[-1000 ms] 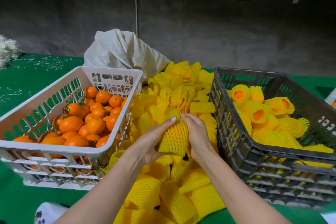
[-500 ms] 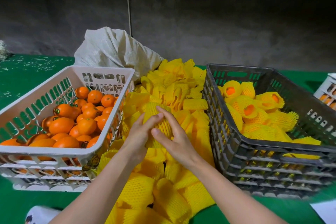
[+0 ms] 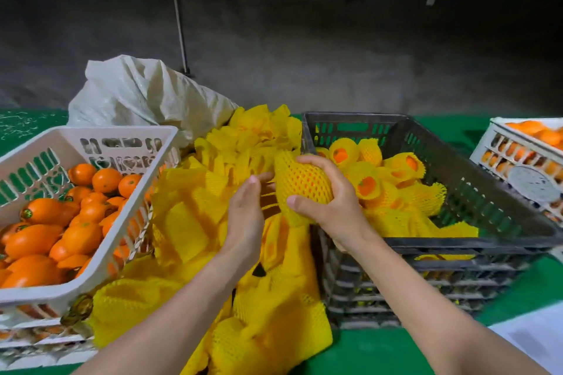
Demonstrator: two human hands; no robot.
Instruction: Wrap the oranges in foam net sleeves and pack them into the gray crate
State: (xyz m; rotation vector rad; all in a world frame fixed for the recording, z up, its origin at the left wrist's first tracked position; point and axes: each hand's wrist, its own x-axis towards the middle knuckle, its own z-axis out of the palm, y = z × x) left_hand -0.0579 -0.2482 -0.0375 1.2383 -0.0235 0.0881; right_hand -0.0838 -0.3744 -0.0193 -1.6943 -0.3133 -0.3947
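Fig.: My R hand (image 3: 332, 202) is gripping yellow foam-netted orange (image 3: 303, 184); gray slatted plastic crate (image 3: 487, 242) sitting just rightward; L hand (image 3: 246, 213) hanging slack.

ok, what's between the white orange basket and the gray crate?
Head view: a heap of empty yellow foam net sleeves fills the gap.

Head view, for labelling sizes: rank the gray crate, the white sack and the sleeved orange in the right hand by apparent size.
1. gray crate
2. white sack, farther back, partly hidden
3. sleeved orange
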